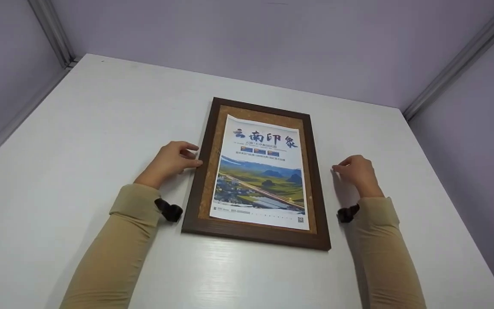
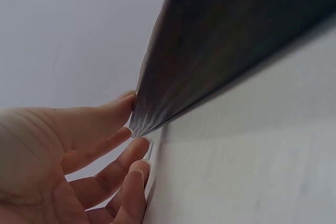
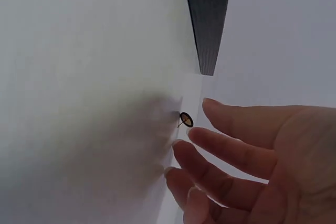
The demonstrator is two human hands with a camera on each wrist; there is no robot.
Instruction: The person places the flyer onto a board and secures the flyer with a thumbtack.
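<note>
Soft even light, faint tabletop glare (both wrist views blurred)

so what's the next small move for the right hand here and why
Probably slide the right hand inward to the frame. The left hand already touches the frame's left edge, while the right fingers hover apart beside a small pin on the table.

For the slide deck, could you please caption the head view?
Left hand touches the wooden frame's edge; right hand hovers beside it, poster inside, on a white table.
</note>
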